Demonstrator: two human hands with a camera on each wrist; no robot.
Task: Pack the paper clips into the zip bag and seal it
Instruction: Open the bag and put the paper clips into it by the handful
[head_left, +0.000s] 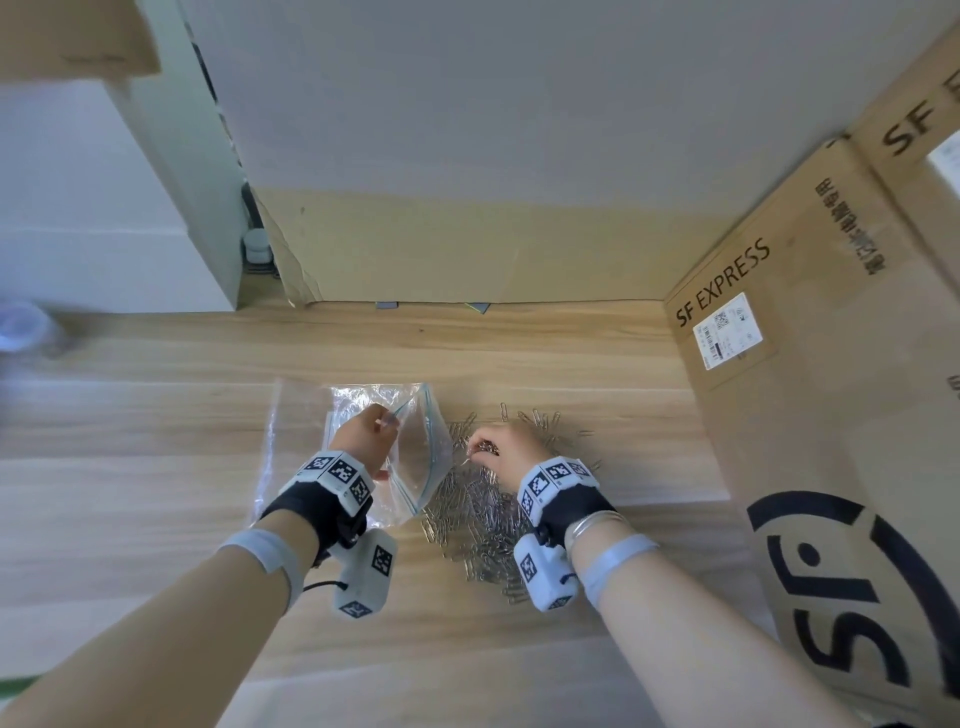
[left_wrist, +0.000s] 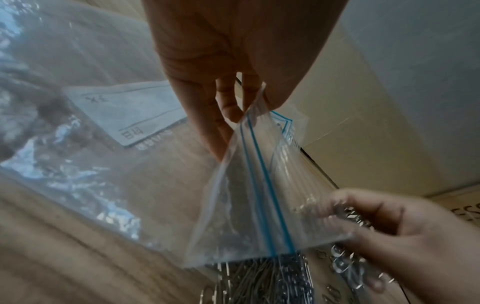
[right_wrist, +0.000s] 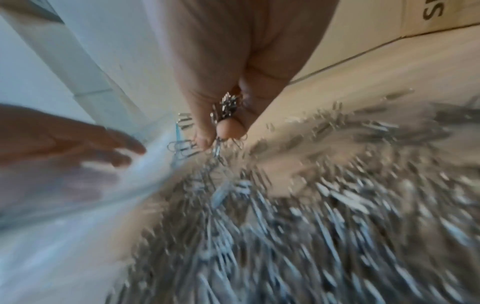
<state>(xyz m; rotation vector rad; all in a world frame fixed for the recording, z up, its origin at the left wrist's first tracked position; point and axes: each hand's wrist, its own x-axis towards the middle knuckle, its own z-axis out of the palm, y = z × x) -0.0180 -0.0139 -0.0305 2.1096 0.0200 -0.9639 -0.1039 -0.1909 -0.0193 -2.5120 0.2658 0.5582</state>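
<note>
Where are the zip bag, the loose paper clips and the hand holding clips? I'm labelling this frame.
zip bag (head_left: 421, 457): head view, on its clear side wall near the blue zip line.
paper clips (head_left: 478, 525): head view, middle of the pile on the table.
right hand (head_left: 506, 447): head view, back of the hand gripping clips.

Both forearms were bare, each crossed by a pale grey band (head_left: 262, 548) and, nearer the hand, a black wrist wrap topped by a ring of white blocks printed with black-and-white square markers (head_left: 340, 475). Under each wrist hung a rounded white camera housing (head_left: 366, 571) bearing the same kind of markers, and a thin black cable looped out beside the left one. The right wrist also wore a thin silver bangle (head_left: 597, 525) between its black wrap and its grey band.
</note>
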